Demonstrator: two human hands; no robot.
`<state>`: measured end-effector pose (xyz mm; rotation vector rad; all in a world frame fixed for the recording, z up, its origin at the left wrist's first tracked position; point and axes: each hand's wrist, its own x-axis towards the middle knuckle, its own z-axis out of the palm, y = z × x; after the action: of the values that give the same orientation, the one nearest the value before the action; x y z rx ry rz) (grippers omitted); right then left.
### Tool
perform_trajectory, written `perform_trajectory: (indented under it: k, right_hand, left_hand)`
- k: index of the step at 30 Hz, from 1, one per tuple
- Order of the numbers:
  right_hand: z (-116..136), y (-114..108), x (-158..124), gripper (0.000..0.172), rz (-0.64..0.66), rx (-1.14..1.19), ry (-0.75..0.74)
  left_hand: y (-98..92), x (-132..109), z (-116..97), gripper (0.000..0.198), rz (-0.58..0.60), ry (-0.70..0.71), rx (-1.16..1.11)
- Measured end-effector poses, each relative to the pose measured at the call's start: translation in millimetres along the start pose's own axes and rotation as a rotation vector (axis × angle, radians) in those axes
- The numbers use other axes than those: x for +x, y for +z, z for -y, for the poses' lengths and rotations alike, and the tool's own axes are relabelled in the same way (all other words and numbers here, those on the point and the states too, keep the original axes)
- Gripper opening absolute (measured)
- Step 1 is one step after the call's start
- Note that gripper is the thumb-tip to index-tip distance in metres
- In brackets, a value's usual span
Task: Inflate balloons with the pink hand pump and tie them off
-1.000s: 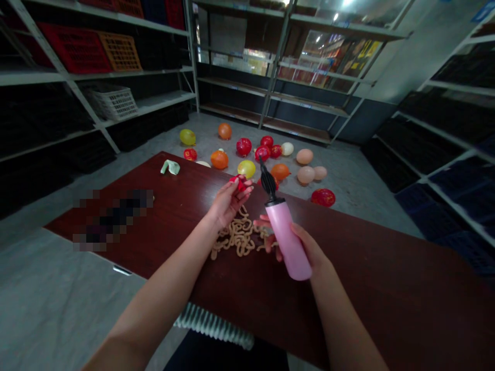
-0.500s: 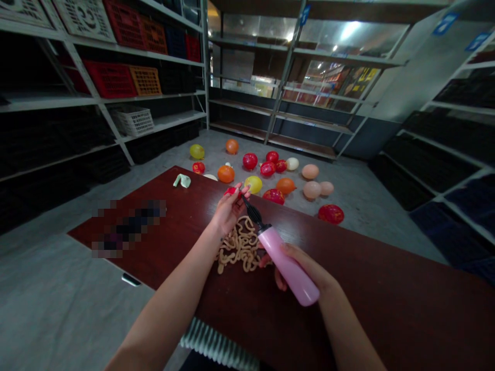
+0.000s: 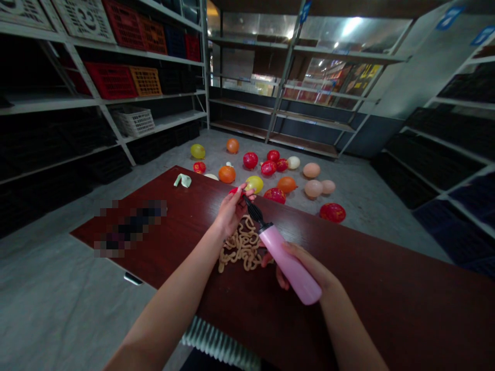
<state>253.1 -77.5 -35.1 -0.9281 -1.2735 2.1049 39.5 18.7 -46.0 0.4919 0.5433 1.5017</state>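
Note:
My right hand [image 3: 305,263] is wrapped round the pink barrel of a balloon hand pump [image 3: 292,265], which slants up and leftward with its black nozzle end. At that tip, my left hand [image 3: 232,208] pinches a small red balloon [image 3: 234,191], uninflated and mostly covered by the fingers. Whether the balloon's neck is fully over the nozzle cannot be made out. Below both hands, a heap of tan, uninflated long balloons [image 3: 242,247] lies on the dark red-brown table [image 3: 367,288]. Farther left on the tabletop rests a limp pale green balloon [image 3: 183,180].
Several inflated balloons, among them an orange one [image 3: 227,174] and a red one [image 3: 332,212], lie on the floor beyond the table. A blurred-out dark object [image 3: 133,226] is at the table's left. Shelves with crates [image 3: 110,80] stand left; more racks stand behind and right.
My left hand has shifted slightly right at the nozzle, and less of the red balloon shows past the fingers. The pump stays in my right hand, almost unmoved.

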Motion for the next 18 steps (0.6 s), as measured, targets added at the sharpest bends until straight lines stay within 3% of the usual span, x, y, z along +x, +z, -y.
perform_trajectory:
  k: [5,14,18]
  right_hand:
    - [-1.5,-3.0,1.7,0.059,0.007,0.014,0.008]
    - [-9.4,-8.7,4.3,0.058,0.068,0.107,-0.047]
    - [-11.7,-8.6,4.3,0.055,0.103,0.139,-0.055]
  left_hand:
    - [5.9,-5.8,5.0,0.023,0.024,-0.022,0.073]
    - [10.6,-14.6,10.3,0.032,0.088,-0.049,0.135]
    - [10.3,-16.5,10.3,0.04,0.212,-0.071,0.165]
